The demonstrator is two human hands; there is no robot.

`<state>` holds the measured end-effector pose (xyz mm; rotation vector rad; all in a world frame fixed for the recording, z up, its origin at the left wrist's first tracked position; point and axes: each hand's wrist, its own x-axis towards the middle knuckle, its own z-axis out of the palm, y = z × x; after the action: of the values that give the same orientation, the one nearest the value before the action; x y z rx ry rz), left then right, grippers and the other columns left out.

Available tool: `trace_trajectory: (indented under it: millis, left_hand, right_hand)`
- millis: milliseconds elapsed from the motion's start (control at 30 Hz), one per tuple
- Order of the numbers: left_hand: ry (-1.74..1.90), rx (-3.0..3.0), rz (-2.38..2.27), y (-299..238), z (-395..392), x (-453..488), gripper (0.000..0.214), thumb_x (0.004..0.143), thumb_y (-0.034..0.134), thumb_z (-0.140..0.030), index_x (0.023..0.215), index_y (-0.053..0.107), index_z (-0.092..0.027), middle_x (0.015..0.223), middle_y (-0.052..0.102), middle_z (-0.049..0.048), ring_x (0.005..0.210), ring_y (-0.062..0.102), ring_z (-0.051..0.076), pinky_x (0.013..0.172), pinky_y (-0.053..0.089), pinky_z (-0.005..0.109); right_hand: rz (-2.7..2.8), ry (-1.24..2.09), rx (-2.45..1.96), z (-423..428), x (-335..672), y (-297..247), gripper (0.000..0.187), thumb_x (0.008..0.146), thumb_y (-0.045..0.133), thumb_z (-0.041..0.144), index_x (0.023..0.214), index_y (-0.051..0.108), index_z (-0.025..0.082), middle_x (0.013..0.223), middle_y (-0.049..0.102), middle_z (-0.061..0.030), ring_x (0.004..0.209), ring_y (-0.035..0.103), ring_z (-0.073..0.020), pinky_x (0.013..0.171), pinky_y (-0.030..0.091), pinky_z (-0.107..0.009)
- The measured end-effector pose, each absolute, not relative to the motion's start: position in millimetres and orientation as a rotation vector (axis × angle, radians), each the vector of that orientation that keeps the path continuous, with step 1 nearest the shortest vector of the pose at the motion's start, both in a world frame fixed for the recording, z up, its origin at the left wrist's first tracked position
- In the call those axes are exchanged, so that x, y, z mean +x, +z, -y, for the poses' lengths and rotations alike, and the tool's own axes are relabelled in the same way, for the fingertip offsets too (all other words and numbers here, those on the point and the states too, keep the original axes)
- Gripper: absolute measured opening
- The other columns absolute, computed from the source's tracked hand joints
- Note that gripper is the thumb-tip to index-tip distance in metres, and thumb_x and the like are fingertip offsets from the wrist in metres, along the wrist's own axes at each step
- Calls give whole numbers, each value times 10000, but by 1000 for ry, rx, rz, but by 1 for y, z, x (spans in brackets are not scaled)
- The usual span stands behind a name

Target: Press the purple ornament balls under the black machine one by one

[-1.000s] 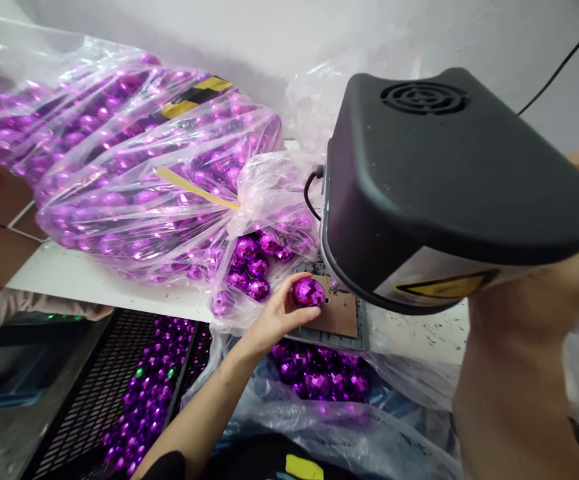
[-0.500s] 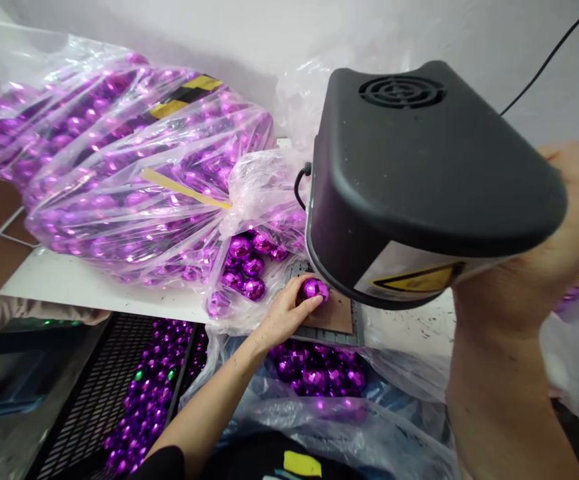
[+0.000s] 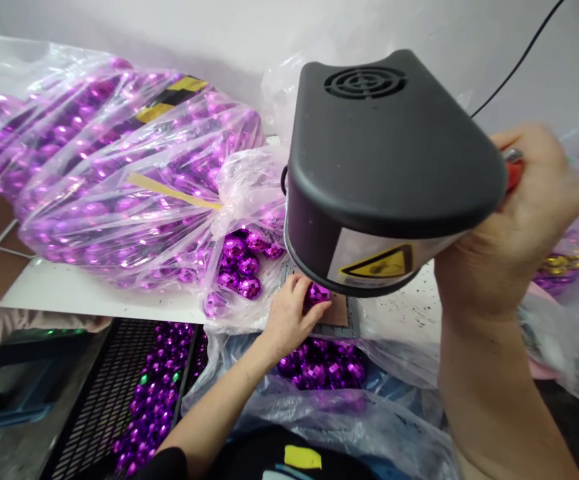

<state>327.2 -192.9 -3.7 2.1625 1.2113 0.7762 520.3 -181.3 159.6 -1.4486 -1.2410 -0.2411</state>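
Observation:
My left hand [image 3: 289,317] is closed on a shiny purple faceted ball [image 3: 319,293], thumb and fingers around its near left side. The ball is over a brown board [image 3: 338,313] on a grey plate [image 3: 353,323]. Above it is a black machine head [image 3: 384,153] with a round vent and a yellow warning label; its front hides part of the board. My right hand [image 3: 534,193] is closed around a red handle [image 3: 514,172] at the machine's right side; most of the handle is hidden by the fingers.
A tied clear bag [image 3: 119,193] of purple balls lies on the white table [image 3: 114,290]. Loose purple balls [image 3: 242,267] spill beside it. More balls [image 3: 324,367] rest in plastic sheeting at my lap. A black mesh crate [image 3: 94,387] stands below left; a person's sleeve [image 3: 34,327] shows there.
The view has shifted, and the machine head and my right hand appear further left. More of the red handle shows. My left hand has moved slightly towards me around the ball.

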Motion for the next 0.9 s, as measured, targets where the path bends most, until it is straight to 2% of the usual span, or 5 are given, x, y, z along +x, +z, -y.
trace_trajectory:
  millis: [167,333,467,700,900]
  left_hand:
    - [915,2168,-1411,-23,202,353,348,843,710,-369,1134,606,-209,1133,636,105,1103,591,298,981,481,485]
    - [873,2176,-1310,-28,200,354,332,898,639,-337,1185,569,-184,1166,646,110,1154,578,288,1129,344,578]
    - [829,2134,-1263,-24,197,349,309,911,623,-345,1175,581,-191,1200,641,108,1192,561,289,1167,269,622]
    - [825,2061,-1238,-23,195,349,355,888,650,-358,1215,593,-233,1189,650,96,1194,567,296,1161,316,602]
    - [888,1968,-1222,-23,196,348,405,843,709,-364,1212,583,-255,1179,658,93,1186,577,321,1130,354,629]
  right_hand:
    - [1255,-259,-1397,180,524,158,424,920,490,552,795,549,151,623,373,50,635,349,-35,633,249,-277]
    - [1258,-246,-1380,179,528,156,418,901,543,553,806,576,147,630,390,44,636,348,-34,616,253,-265]
    - [1269,-210,-1365,181,529,154,410,903,532,556,822,587,158,628,407,45,624,374,-34,626,289,-270]
    - [1256,-452,-1404,222,516,136,238,910,552,459,893,658,247,785,614,-8,651,526,-88,580,440,-291]
    - [1305,-327,-1331,248,515,109,119,755,643,396,799,648,286,597,566,-17,532,539,-183,494,424,-379]
